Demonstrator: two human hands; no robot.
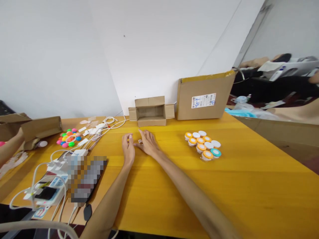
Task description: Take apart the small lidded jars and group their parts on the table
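My left hand (128,150) rests on its edge on the wooden table, fingers loosely curved, nothing seen in it. Close beside it, my right hand (149,143) lies with fingers stretched forward and thumb apart. A small whitish patterned thing (140,141) shows between its thumb and forefinger; whether it is worn or lies on the table I cannot tell. Just beyond both hands stands a small cardboard box (152,122) with its flaps spread and its opening facing me. To the right is a cluster of small clear containers with orange, white and teal lids (208,155).
A large taped carton (206,99) leans at the back by the wall. On the left lie colourful balls (71,138), tangled white cables, power strips (59,182) and a blurred-out phone (89,181). Another person's arm (11,147) reaches toward an open carton (41,129) at far left.
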